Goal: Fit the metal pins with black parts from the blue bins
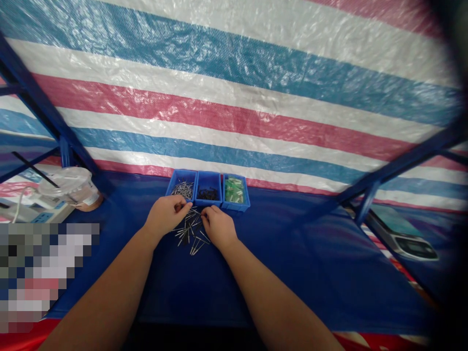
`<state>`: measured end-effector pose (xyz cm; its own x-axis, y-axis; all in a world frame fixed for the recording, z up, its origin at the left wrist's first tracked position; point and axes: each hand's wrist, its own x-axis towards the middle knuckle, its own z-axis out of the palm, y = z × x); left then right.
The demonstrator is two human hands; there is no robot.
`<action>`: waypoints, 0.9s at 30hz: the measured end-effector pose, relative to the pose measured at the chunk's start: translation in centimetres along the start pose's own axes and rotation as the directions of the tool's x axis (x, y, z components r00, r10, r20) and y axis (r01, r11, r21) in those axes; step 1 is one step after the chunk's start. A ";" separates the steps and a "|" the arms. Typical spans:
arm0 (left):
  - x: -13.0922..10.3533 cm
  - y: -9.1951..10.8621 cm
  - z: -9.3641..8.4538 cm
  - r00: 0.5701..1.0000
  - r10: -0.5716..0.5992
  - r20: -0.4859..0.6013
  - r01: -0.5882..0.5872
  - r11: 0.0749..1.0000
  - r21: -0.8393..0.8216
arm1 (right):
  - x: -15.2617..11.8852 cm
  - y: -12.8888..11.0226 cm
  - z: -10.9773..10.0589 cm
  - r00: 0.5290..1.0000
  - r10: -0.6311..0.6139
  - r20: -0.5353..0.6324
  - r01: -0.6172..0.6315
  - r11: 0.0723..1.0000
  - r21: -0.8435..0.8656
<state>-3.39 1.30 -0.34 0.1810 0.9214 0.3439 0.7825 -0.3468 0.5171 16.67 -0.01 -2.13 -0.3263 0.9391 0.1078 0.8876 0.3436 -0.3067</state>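
Several thin metal pins (188,229) lie scattered on the blue table surface between and below my hands. My left hand (167,213) is at their upper left, in front of the left blue bin (170,185), with its fingers curled together; what they hold is too small to make out. At the upper right of the pins is my right hand (219,225), its thumb and fingers closed in a pinch, the contents hidden. Similar metal pins fill the left bin, dark small parts (208,194) lie in the middle bin, and green and clear pieces (234,189) in the right bin.
A lidded plastic tub (75,187) and a power strip (54,213) are at the left. A digital scale (405,239) sits at the right beyond a blue metal frame (402,163). Striped sheeting (234,112) hangs behind the blue table (292,253).
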 end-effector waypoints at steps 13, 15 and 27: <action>0.0 0.4 0.1 0.964 0.158 0.212 -0.147 0.987 -0.070 | -0.5 0.8 -0.3 0.980 -0.092 -0.178 0.126 0.973 0.192; 0.0 0.3 -0.2 0.983 0.136 0.125 -0.126 0.989 -0.080 | -0.5 1.0 -0.2 0.979 -0.057 -0.195 0.098 0.973 0.210; 0.1 -0.3 -0.8 0.991 -0.126 -0.041 0.127 0.991 0.040 | -0.4 1.4 -0.1 0.998 -0.008 -0.063 0.012 0.998 0.059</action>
<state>-4.09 1.40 0.11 0.0569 0.9498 0.3077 0.8224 -0.2193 0.5249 18.11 0.07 -2.57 -0.3120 0.9348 0.1699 0.8632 0.3537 -0.3604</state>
